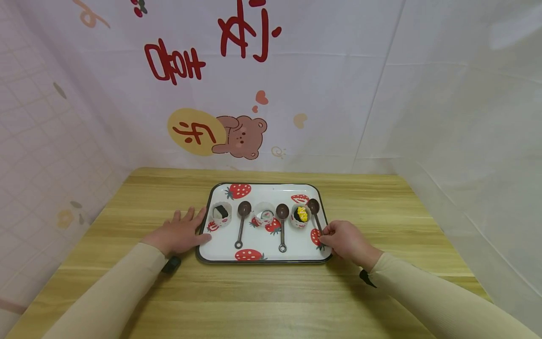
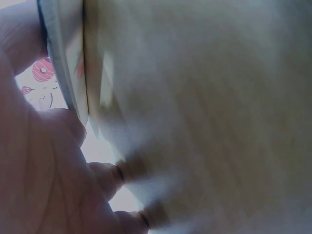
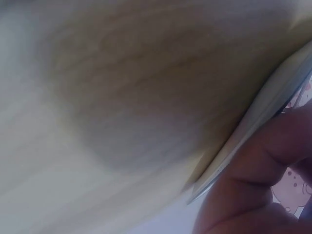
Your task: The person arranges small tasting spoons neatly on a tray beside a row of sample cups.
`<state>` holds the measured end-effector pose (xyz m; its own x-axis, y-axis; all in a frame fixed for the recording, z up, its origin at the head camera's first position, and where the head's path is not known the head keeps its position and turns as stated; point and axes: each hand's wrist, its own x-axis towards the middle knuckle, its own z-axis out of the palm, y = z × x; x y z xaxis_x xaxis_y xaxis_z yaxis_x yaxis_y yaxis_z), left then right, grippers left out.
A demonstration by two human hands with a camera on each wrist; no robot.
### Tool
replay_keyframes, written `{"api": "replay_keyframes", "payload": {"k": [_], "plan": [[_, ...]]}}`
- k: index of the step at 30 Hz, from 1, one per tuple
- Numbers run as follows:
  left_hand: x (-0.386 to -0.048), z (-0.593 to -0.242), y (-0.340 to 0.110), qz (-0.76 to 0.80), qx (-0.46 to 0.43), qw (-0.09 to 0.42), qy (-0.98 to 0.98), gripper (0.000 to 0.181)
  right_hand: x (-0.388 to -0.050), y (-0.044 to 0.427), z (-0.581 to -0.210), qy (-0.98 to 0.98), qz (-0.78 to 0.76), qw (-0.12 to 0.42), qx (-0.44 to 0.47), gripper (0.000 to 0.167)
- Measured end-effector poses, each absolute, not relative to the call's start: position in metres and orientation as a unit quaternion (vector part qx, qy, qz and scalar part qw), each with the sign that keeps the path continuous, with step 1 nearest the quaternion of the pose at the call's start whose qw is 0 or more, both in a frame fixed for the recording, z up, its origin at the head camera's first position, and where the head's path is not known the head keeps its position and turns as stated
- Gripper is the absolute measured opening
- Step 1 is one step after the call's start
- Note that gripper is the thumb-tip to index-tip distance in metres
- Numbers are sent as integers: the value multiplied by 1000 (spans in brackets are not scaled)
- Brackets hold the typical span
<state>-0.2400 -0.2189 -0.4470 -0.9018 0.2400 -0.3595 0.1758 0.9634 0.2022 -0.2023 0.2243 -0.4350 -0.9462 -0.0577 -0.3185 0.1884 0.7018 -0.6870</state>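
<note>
A white strawberry-print tray [image 1: 262, 242] with a dark rim lies on the table. My left hand [image 1: 179, 230] rests at its left side, fingers spread, thumb over the rim. At the right edge my right hand [image 1: 349, 241] pinches the handle end of a brown spoon [image 1: 314, 206], whose tip is hidden by the fingers. Two more brown spoons, a left one [image 1: 243, 209] and a middle one [image 1: 282, 212], lie bowl-up. Between them stand small printed cups: one [image 1: 222, 220] with a white and black piece, one [image 1: 264, 220] with a pale piece, one [image 1: 299, 222] with a yellow-topped dark piece.
The wooden table [image 1: 262, 301] extends around the tray. A printed white cloth [image 1: 317, 84] hangs behind it, with more pale cloth on both sides. Both wrist views show mostly blurred wood and the tray's edge.
</note>
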Motion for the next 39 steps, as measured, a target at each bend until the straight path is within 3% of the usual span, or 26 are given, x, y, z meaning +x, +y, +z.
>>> {"api": "replay_keyframes", "payload": {"k": [39], "plan": [[-238,-447,-219,83,111,190,972,99,-205,220,-434,942,-307,138,14,17]]}}
